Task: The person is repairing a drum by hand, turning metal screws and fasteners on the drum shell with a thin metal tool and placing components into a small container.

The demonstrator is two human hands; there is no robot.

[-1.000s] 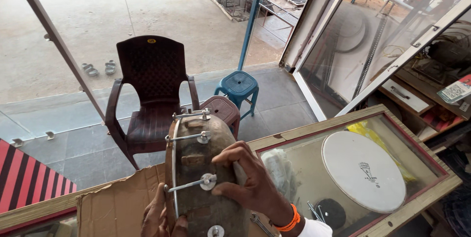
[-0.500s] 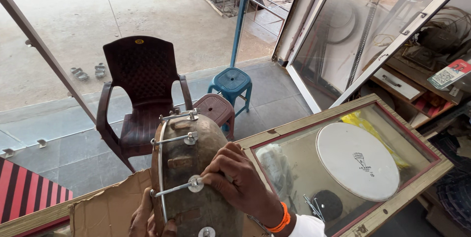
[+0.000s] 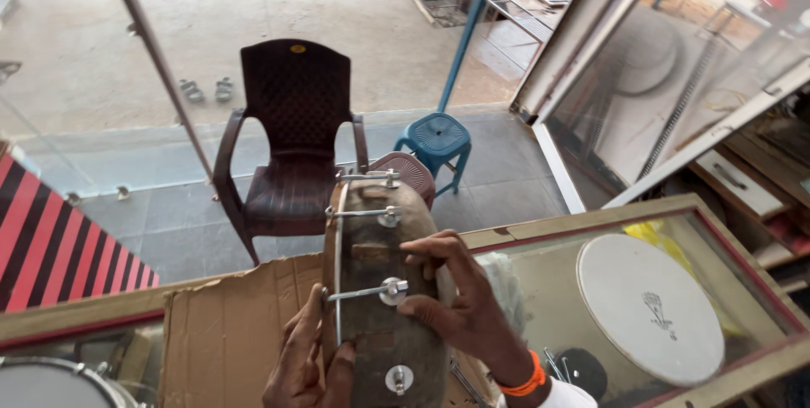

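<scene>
On the table (image 3: 591,221), a glass-topped display case with a wooden frame, I have a drum (image 3: 380,290) standing on a cardboard sheet (image 3: 228,332), its worn shell turned so the metal tension rods and lugs face up at me. My left hand (image 3: 308,370) cups the near rim from the side, fingers wrapped loosely on the hoop; I take it that this keeps the shell from rolling. My right hand (image 3: 460,294) lies over the shell with fingertips pinching at a lug (image 3: 393,291), thumb side hidden. I judge the cardboard is there to spare the glass. Under the glass to the right lies a white drumhead (image 3: 650,307). Beyond the table's far edge stand a dark chair (image 3: 291,134) and a blue stool (image 3: 434,140), well apart, with open floor around them. Room to the left is cardboard only; to the right, bare glass.
</scene>
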